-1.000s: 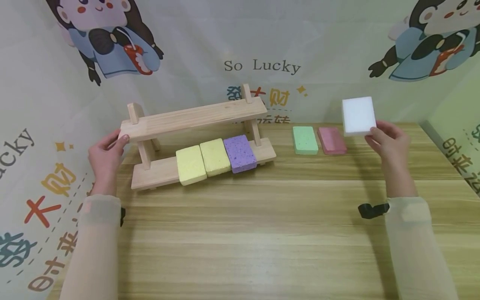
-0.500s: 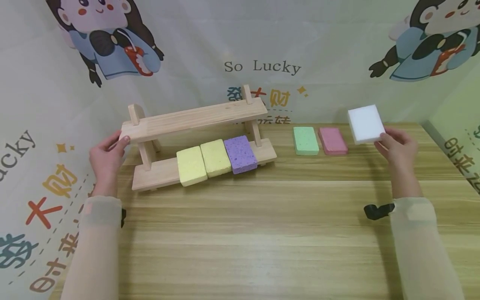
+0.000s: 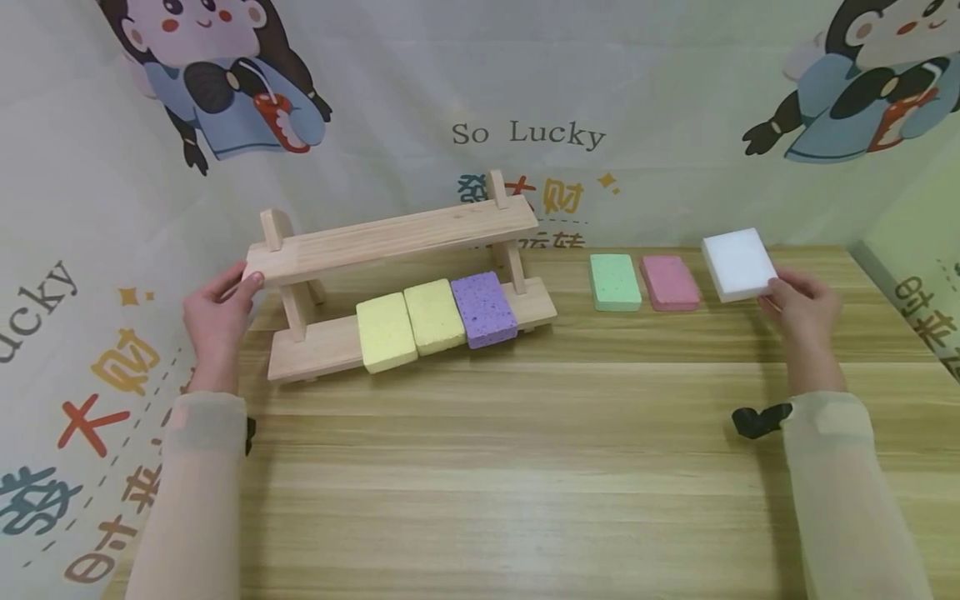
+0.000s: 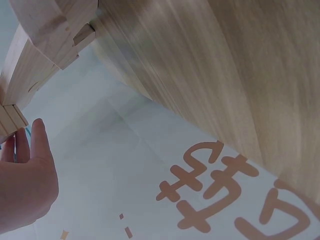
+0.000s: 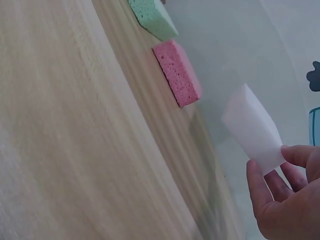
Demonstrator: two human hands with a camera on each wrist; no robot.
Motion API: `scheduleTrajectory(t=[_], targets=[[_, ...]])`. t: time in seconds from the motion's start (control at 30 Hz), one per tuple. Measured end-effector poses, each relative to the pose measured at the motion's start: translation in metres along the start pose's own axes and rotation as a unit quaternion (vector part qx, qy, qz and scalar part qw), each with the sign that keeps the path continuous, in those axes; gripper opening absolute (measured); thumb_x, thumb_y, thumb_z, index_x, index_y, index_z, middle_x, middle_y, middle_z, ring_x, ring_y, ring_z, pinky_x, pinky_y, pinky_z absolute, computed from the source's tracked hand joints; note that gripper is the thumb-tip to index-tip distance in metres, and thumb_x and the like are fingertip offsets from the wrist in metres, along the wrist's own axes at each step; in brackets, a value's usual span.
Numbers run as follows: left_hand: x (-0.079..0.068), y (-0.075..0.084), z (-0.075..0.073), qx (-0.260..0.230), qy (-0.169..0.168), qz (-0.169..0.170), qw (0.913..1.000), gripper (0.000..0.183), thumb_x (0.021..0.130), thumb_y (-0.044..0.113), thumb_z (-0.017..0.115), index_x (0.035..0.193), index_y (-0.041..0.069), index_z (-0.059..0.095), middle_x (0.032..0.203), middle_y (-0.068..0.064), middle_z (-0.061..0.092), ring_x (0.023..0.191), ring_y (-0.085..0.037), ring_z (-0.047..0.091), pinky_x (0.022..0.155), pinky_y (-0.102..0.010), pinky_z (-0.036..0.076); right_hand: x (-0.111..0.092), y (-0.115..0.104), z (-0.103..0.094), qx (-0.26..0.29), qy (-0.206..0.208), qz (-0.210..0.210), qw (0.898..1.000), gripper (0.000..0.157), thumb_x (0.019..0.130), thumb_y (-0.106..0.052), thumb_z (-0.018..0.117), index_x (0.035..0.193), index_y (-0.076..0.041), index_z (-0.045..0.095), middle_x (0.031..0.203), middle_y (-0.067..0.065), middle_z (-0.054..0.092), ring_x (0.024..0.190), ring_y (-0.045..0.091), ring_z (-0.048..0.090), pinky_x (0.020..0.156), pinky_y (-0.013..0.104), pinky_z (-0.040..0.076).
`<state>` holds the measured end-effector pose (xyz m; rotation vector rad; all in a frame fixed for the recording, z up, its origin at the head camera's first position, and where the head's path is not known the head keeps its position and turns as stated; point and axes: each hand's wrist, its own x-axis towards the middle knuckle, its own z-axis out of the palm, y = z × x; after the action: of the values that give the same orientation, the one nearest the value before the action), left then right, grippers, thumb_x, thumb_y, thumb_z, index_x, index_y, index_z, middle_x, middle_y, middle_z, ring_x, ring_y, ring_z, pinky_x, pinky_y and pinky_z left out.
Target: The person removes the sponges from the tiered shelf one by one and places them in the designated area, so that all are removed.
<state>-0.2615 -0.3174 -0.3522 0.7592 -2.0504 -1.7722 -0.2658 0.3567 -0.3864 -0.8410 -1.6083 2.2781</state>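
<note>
My right hand [image 3: 806, 321] pinches a white sponge [image 3: 740, 264] by its right corner, thumb on one side and fingers on the other in the right wrist view. The sponge is raised over the back right of the table, to the right of a pink sponge [image 3: 670, 282]. With thumb and fingers, my left hand [image 3: 217, 329] grips the left end of the upper board of a two-tier wooden rack [image 3: 397, 239]. On the rack's lower board lie two yellow sponges [image 3: 386, 332] and a purple sponge [image 3: 483, 308], side by side.
A green sponge [image 3: 615, 282] lies on the wooden table [image 3: 510, 467] just left of the pink one. Printed cloth [image 3: 405, 75] hangs behind the table and along both sides. A black wrist mount [image 3: 761, 421] sticks out from the right sleeve.
The white sponge in my right hand has moved right and down toward the table, tilting as it went. My left hand keeps its grip on the rack.
</note>
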Motion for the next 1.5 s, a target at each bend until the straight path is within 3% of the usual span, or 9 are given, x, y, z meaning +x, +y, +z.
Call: scheduleTrajectory(t=[0.3,0.53,0.67,1.07,1.5], targets=[[0.0,0.0,0.0,0.032,0.012,0.013,0.9993,0.047,0.09,0.036,0.073,0.135,0.024,0.063,0.145,0.003,0.058,0.111,0.002,0.063,0.104,-0.019,0.049,0.008,0.005,-0.005,-0.021,0.023,0.037,0.999,0.013,0.093,-0.007,0.068,0.087,-0.019,0.066,0.101,-0.004,0.055,0.068,0.003,0.063,0.062,0.014,0.058],[0.001,0.002,0.001,0.009,0.012,0.0,0.9999,0.046,0.09,0.032,0.074,0.134,0.023,0.063,0.144,0.001,0.057,0.113,0.001,0.064,0.107,-0.02,0.048,0.01,0.01,-0.007,0.008,0.008,0.035,0.999,0.02,0.093,0.0,0.063,0.08,-0.015,0.066,0.069,-0.006,0.063,0.058,0.005,0.064,0.056,0.016,0.058],[0.0,0.003,0.001,0.006,0.013,-0.005,0.9999,0.045,0.091,0.03,0.074,0.134,0.023,0.063,0.145,0.002,0.057,0.115,0.0,0.063,0.109,-0.023,0.046,0.011,0.012,-0.006,0.015,0.0,0.029,0.999,0.023,0.093,0.003,0.062,0.078,-0.014,0.067,0.063,-0.005,0.064,0.056,0.005,0.064,0.054,0.017,0.057],[0.001,0.002,0.002,0.013,0.014,0.003,0.9998,0.045,0.091,0.032,0.073,0.134,0.024,0.063,0.145,0.003,0.057,0.115,0.0,0.063,0.11,-0.024,0.046,0.017,0.016,-0.007,-0.003,0.01,0.036,0.999,0.024,0.094,0.0,0.062,0.076,-0.015,0.066,0.066,-0.007,0.061,0.057,0.003,0.063,0.055,0.016,0.057],[-0.002,0.002,-0.001,0.017,0.005,-0.004,0.9998,0.048,0.09,0.035,0.073,0.136,0.026,0.061,0.146,0.004,0.056,0.123,-0.002,0.06,0.111,-0.024,0.045,0.015,0.015,-0.011,-0.019,-0.002,0.047,0.999,0.02,0.094,-0.002,0.064,0.081,-0.018,0.067,0.085,-0.007,0.057,0.066,0.0,0.061,0.06,0.013,0.057]])
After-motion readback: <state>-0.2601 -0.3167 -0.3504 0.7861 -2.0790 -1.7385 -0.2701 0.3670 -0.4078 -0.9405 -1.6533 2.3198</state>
